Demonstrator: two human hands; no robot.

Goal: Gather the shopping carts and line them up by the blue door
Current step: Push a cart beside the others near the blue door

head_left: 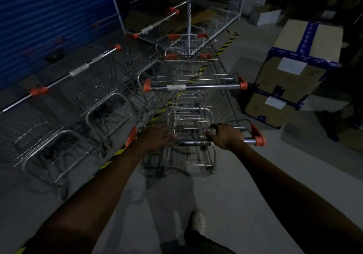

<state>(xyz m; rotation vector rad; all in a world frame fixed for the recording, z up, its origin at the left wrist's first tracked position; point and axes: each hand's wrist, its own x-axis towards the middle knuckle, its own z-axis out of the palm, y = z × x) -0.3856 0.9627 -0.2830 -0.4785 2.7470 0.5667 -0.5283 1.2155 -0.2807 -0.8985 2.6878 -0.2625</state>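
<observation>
Risk sits closest in, at the handle (194, 142) of the nearest cart (196, 161). The grip looks uneven, so a hard shove could swing the nose toward nine o'clock and clip the parked row (78, 71). Swinging toward two o'clock would bump it into the taped cardboard boxes (290, 73).

Both arms reach forward nearly straight, with the hands set apart on the bar. The right hand (225, 135) is curled round the handle near its one o'clock end, knuckles up. The left hand (157, 137) lies over the bar at eleven o'clock with its fingers pointing inward. Motion blur hides whether they wrap the bar, so I cannot tell its hold.

Ahead at twelve o'clock a second cart (196, 86) seems nested onto the one being held. The loose pair could separate or jam if pushed off-line.

The carts already gathered stand side by side from nine to eleven o'clock. Their orange-capped handles run in one line along the blue door (49, 14). Striped floor tape (228, 42) passes under the pushed pair. A white shelf frame (189, 14) stands beyond at twelve o'clock, close enough to stop an overlong push.
</observation>
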